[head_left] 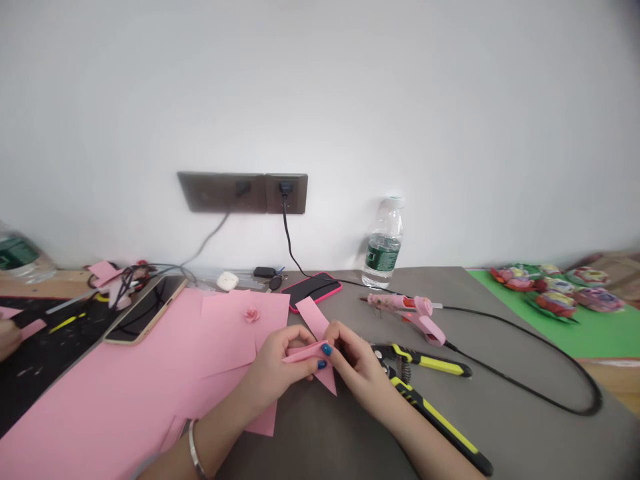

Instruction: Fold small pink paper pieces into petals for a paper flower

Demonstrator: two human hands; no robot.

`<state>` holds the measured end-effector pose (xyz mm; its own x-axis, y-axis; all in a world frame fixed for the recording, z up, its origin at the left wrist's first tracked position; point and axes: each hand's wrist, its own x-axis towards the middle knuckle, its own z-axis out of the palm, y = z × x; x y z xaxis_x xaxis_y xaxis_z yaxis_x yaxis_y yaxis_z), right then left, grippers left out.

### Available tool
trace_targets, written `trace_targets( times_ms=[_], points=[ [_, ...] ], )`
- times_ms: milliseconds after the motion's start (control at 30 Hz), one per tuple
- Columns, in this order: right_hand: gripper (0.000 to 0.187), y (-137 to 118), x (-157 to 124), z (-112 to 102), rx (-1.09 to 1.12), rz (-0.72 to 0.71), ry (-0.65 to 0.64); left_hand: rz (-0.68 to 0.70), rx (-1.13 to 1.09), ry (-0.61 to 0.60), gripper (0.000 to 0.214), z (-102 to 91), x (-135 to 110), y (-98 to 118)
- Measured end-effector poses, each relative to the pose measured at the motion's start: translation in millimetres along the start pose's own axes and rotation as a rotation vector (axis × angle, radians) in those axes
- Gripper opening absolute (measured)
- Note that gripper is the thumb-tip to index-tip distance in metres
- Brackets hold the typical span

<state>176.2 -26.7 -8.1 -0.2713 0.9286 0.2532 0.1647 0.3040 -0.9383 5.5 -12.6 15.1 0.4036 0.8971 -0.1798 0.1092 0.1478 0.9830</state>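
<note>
Between my two hands is a folded pink paper strip [326,381], with a pointed end hanging below the fingers and a flat end sticking up behind them. My left hand [280,363] pinches its folded layers from the left. My right hand [357,360] grips the same strip, its thumb pressed on the top edge near the left thumb. Some of the folds are hidden behind the fingers. To the left of my hands lie large pink paper sheets [150,380], with a small pink paper rose [251,314] on top.
Right of my hands are yellow-black pliers [435,413] and a pink glue gun [400,303] with a looping cord. Behind stand a water bottle [383,247] and a phone [313,291]. Another phone [147,310] lies left. Paper flowers [555,290] sit far right. Another person's hand [9,337] shows far left.
</note>
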Motion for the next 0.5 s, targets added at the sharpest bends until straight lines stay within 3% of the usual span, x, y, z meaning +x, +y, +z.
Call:
trace_targets(
  times_ms=[300, 500],
  points=[
    [0.037, 2.5, 0.3, 1.4, 0.006, -0.037, 0.014, 0.026, -0.007, -0.060, 0.014, 0.0, -1.6, -0.7],
    [0.034, 4.7, -0.8, 2.6, 0.034, 0.012, 0.012, 0.042, -0.032, 0.028, 0.022, -1.5, -1.7, -3.4]
  ],
)
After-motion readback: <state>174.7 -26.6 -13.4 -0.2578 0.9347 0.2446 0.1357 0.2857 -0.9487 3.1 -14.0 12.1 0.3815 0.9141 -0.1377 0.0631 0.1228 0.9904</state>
